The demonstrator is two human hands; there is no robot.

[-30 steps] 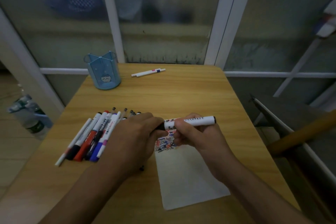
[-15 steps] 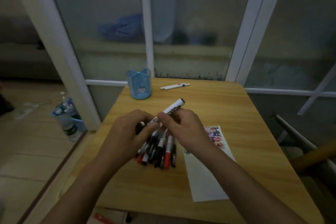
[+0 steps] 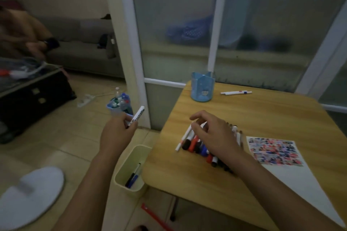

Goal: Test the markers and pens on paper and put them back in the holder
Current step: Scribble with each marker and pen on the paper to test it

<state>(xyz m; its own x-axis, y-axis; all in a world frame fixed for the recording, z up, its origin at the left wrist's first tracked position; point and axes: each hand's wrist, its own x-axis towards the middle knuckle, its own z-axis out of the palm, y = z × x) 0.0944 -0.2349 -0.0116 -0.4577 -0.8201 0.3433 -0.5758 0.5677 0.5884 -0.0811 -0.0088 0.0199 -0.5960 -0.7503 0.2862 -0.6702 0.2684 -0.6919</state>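
White marker [image 3: 136, 116] w/ black print is pinched in the left hand [image 3: 117, 133], tilted, held off the table's [image 3: 262, 118] left edge above a cream bin [image 3: 131, 169] holding a few pens. Right hand [image 3: 212, 135] hovers spread, fingers loose, over the marker pile [image 3: 195, 143], prob. touching. Scribbled paper [image 3: 276, 154] lies right; blue holder [image 3: 202, 87] at back.

A wooden table [image 3: 262, 118] anchors the scene. Off its left edge, the left hand [image 3: 117, 133] grips a white marker [image 3: 136, 116] above a cream bin [image 3: 131, 167]. The right hand [image 3: 212, 135] hovers, fingers spread, over a pile of markers [image 3: 195, 144] on the table. A blue holder [image 3: 202, 87] stands at the table's far edge; scribbled paper [image 3: 277, 154] lies right of the pile.
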